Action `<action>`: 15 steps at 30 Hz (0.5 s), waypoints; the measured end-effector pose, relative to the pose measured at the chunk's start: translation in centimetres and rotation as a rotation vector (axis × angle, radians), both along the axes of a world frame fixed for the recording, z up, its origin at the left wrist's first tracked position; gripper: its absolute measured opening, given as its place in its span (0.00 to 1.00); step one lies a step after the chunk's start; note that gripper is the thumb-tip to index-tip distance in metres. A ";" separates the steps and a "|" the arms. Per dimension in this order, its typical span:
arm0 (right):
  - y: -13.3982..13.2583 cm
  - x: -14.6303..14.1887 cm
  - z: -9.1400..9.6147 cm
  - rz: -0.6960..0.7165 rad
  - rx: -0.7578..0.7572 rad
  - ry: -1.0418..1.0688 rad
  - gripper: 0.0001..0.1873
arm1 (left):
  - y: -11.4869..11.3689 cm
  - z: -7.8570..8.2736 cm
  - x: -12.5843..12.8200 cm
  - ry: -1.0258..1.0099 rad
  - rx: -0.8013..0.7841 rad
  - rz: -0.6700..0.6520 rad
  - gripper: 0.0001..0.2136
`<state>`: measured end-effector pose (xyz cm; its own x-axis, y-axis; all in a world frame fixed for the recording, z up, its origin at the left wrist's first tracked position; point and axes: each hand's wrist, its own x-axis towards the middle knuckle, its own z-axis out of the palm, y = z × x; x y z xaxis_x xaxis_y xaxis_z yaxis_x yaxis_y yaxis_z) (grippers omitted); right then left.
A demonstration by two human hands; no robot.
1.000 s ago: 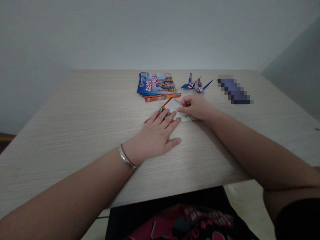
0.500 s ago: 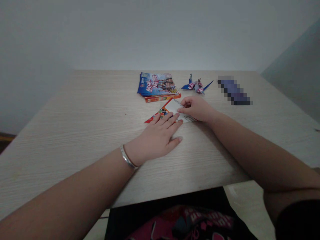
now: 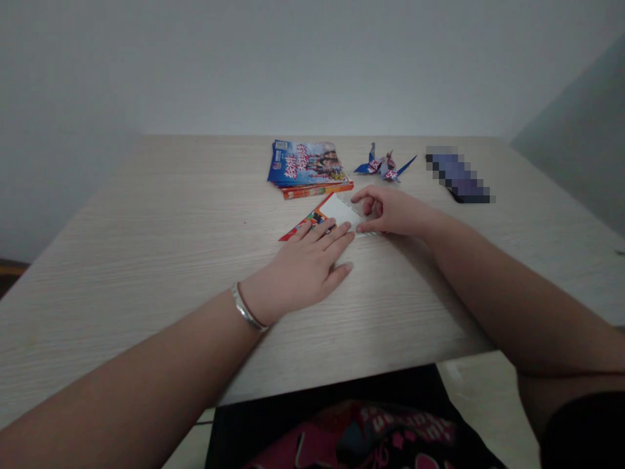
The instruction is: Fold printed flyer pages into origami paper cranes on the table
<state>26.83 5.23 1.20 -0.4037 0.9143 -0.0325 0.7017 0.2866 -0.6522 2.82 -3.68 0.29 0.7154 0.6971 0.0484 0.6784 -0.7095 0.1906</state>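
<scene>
A folded piece of printed paper (image 3: pixel 336 207), white with red and orange printed parts, lies on the table in front of me. My left hand (image 3: pixel 312 257) rests flat on its near edge, fingers stretched out and slightly spread. At the paper's right end is my right hand (image 3: pixel 390 212), its thumb and index finger apart and its other fingers curled. The thumb tip is at the paper's edge; whether it touches I cannot tell. The paper's near and right parts are partly hidden by my hands.
Behind the paper sits a stack of printed leaflets (image 3: pixel 307 163) with an orange-edged strip (image 3: pixel 317 191) under its front. Folded paper cranes (image 3: pixel 383 168) stand to its right. A pixelated dark flat object (image 3: pixel 459 176) lies farther right on the pale wooden table (image 3: pixel 161 215).
My right hand's thumb and index finger have spread apart, and the thumb has shifted a little right and nearer me. My left hand stays flat on the paper.
</scene>
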 end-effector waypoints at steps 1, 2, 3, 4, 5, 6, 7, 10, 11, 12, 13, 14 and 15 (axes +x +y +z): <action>0.0 0.2 0.1 -0.008 -0.029 -0.032 0.33 | 0.0 -0.1 0.0 -0.008 0.004 -0.002 0.29; 0.1 0.4 0.3 -0.013 -0.058 -0.066 0.31 | 0.0 -0.2 0.0 -0.013 0.007 -0.003 0.29; 0.1 0.5 0.4 -0.015 -0.079 -0.098 0.29 | 0.1 -0.2 -0.1 -0.013 0.006 -0.004 0.29; 0.1 0.5 0.5 -0.015 -0.091 -0.124 0.28 | 0.1 -0.2 -0.1 -0.011 0.004 -0.004 0.29; 0.0 0.5 0.6 -0.013 -0.093 -0.141 0.27 | 0.1 -0.2 -0.1 -0.007 0.001 -0.002 0.29; 0.0 0.5 0.7 -0.010 -0.086 -0.152 0.27 | 0.1 -0.2 -0.1 -0.002 -0.002 -0.001 0.29; -0.1 0.4 0.7 -0.005 -0.074 -0.161 0.27 | 0.1 -0.2 -0.1 0.002 -0.003 -0.002 0.29; -0.3 0.2 0.7 -0.002 -0.041 -0.191 0.29 | 0.1 -0.1 -0.1 0.013 0.006 -0.007 0.29; -0.3 0.1 0.8 0.000 -0.036 -0.208 0.30 | 0.2 -0.1 -0.1 0.018 0.008 -0.009 0.29; -0.3 0.0 0.9 0.005 -0.039 -0.228 0.31 | 0.2 -0.1 -0.1 0.024 0.009 -0.011 0.29; -0.3 0.0 1.0 0.012 -0.050 -0.252 0.31 | 0.2 -0.1 -0.1 0.029 0.009 -0.010 0.29; -0.3 0.1 1.2 0.020 -0.064 -0.282 0.30 | 0.1 -0.1 -0.1 0.036 0.005 -0.009 0.29; -0.2 0.2 1.5 0.026 -0.077 -0.318 0.29 | 0.1 0.0 -0.1 0.043 0.001 -0.007 0.29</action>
